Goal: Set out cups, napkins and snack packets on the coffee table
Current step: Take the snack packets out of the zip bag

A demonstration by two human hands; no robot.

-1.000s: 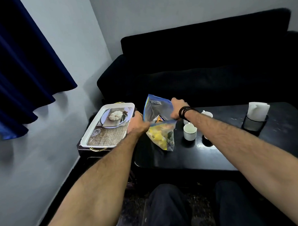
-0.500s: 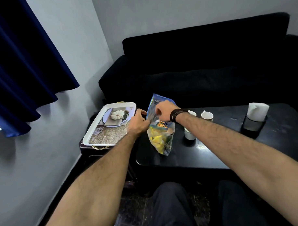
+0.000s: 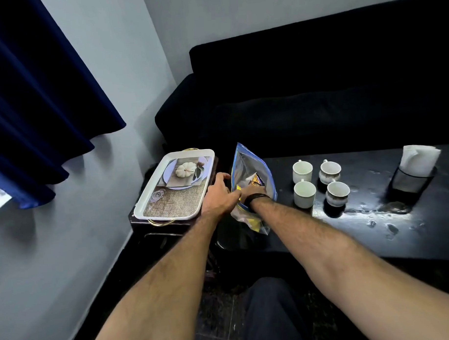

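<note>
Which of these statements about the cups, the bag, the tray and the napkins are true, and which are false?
1. Four cups stand on the coffee table. True.
2. The right hand is inside the plastic bag. True.
3. The tray carries the cups. False: the cups stand on the table; the tray lies on a small stand to its left.
4. The left hand rests flat on the tray. False: it holds the near edge of the bag's mouth.
5. The napkins stand in a dark holder at the right of the table. True.
</note>
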